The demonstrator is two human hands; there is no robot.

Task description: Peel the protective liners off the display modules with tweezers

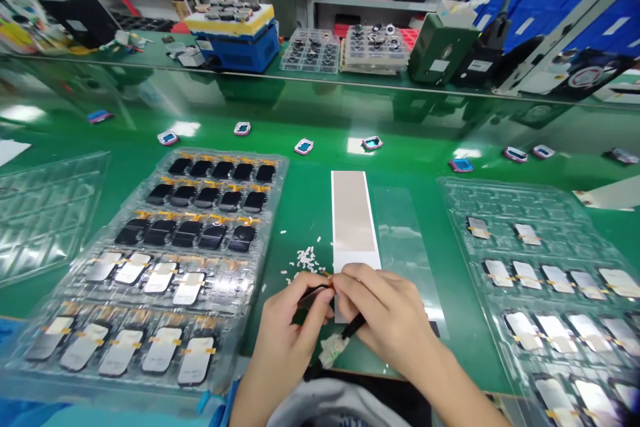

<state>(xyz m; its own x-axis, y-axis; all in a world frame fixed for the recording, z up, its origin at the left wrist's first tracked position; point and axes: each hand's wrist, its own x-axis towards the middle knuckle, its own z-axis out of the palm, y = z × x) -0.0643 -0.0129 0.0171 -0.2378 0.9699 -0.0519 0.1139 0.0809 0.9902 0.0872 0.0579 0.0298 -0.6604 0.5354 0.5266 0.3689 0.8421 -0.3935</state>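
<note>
Head view | left hand (285, 340) pinching dark piece (313, 297) | right hand (387, 317) gripping black-handled tool (353, 327) | amber tab (327, 275) between fingertips | slow, steady pinch best, above white-backed sheet (356, 257), near front edge of surface (305, 213)

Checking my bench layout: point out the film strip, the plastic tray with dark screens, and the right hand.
Film strip (352, 213), head view, grey middle section.
Plastic tray (275, 207), head view, right rim.
Right hand (385, 310), head view, back of hand.

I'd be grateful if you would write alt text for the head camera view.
A person's left hand pinches a small dark part beside their right hand, above a white-and-grey strip on a green workbench. Clear trays of display panels lie on either side.
</note>
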